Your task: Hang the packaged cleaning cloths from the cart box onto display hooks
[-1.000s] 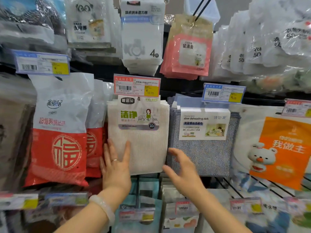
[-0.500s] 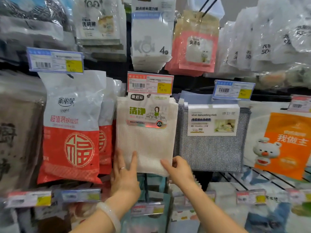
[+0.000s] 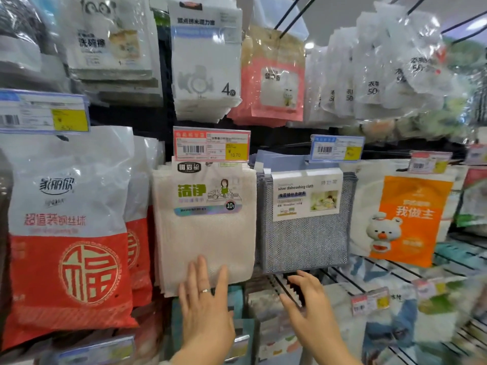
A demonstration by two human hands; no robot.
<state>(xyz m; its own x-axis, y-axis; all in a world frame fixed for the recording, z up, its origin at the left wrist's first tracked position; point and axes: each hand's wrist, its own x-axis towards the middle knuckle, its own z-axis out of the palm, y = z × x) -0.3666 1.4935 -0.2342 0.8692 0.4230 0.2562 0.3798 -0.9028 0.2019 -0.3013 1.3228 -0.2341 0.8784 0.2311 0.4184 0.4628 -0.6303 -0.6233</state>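
So the whole view is a packed hook wall, and the biggest thing on it is the red-and-white bag (image 3: 68, 233) far left with a gold-ringed character on the red part. Next to it hangs the stack of cream cleaning cloths (image 3: 205, 233), green characters and a "10" badge on its card, under a red price tag (image 3: 211, 144) reading 10.70. Just right of that is the grey mesh pack (image 3: 305, 225), labelled "silver dishwashing cloth", below a blue price tag (image 3: 337, 148), then an orange bear pack (image 3: 405, 219). Up top, a white pack (image 3: 207, 61) marked "4". Compared with half a second ago, the right hand (image 3: 308, 304) has let go of the cream stack's bottom corner and dropped below the grey pack, fingers loosely spread, holding nothing. The left hand (image 3: 207, 299), ring on, is still flat against the cream stack's lower edge, fingers straight.
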